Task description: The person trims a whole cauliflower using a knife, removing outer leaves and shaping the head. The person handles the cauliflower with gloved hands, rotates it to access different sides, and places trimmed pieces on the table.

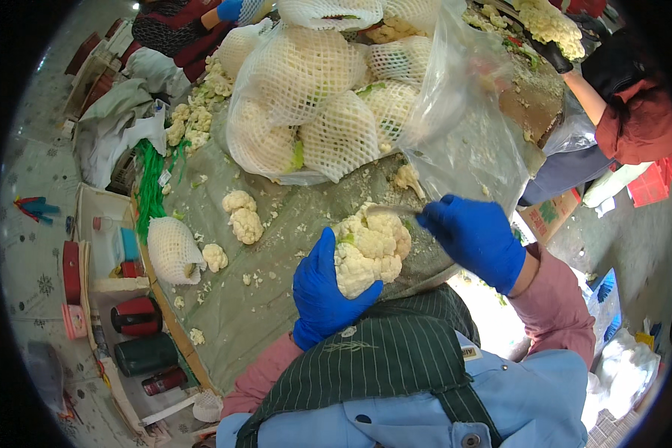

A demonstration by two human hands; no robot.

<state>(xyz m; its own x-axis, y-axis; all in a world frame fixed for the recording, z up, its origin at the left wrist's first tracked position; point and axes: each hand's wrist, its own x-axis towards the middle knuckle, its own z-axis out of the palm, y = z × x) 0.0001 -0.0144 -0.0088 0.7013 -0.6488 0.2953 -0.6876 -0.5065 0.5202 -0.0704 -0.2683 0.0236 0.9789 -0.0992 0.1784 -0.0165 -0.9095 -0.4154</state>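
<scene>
My left hand (pixel 330 291), in a blue glove, grips a trimmed cauliflower head (pixel 369 252) from its left side and from below. In my blue-gloved right hand (pixel 470 238) is a knife; its thin blade (pixel 389 210), slightly blurred, lies against the top of the head. Where the handle sits, my fingers hide it. Left of the head, loose cauliflower florets (pixel 243 218) rest on the green-grey cloth (pixel 246 313). A cut stalk piece (pixel 407 179) lies beyond the knife. Farther out, a clear plastic bag (pixel 465 129) holds several cauliflowers in white foam nets (pixel 341 134).
One foam-netted cauliflower (pixel 173 250) lies near the left edge, below green string (pixel 150 185). Beside the table, a box (pixel 98 224) contains a red-and-black mug (pixel 136 315) and a dark green container (pixel 145 354). Across at top right, a person's black-gloved hand (pixel 554 55) holds another cauliflower.
</scene>
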